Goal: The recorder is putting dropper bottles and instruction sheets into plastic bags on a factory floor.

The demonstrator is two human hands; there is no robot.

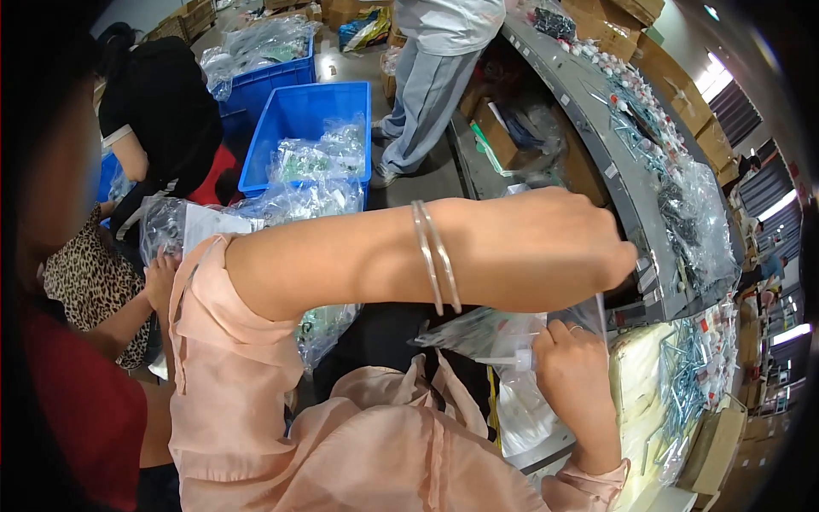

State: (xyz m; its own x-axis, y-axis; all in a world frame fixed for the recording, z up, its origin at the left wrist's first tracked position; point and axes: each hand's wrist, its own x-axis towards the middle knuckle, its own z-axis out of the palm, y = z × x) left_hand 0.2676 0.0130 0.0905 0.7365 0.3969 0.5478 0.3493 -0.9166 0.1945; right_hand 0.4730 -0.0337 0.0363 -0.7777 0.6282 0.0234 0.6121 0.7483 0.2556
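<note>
My left forearm, with two thin bangles, stretches across the view to the right. At its end, my left hand point(567, 243) is closed in a fist, back upward; its fingertips and anything in them are hidden. Just below it, my right hand point(576, 363) has its fingers bent around the side of a clear plastic bag point(473, 331). Next to that hand's fingers is a small white cap-like piece point(522, 359). The bag's upper part is partly covered by my left arm. More clear plastic point(520, 414) lies beneath my right hand.
A grey workbench point(589, 111) curves along the right, carrying thin metal rods point(682, 367), white-and-red pieces and plastic bags. Blue crates point(358, 107) of bagged parts stand ahead left. One person point(162, 107) bends at the left, another point(439, 60) stands ahead, and someone in red sits close beside me.
</note>
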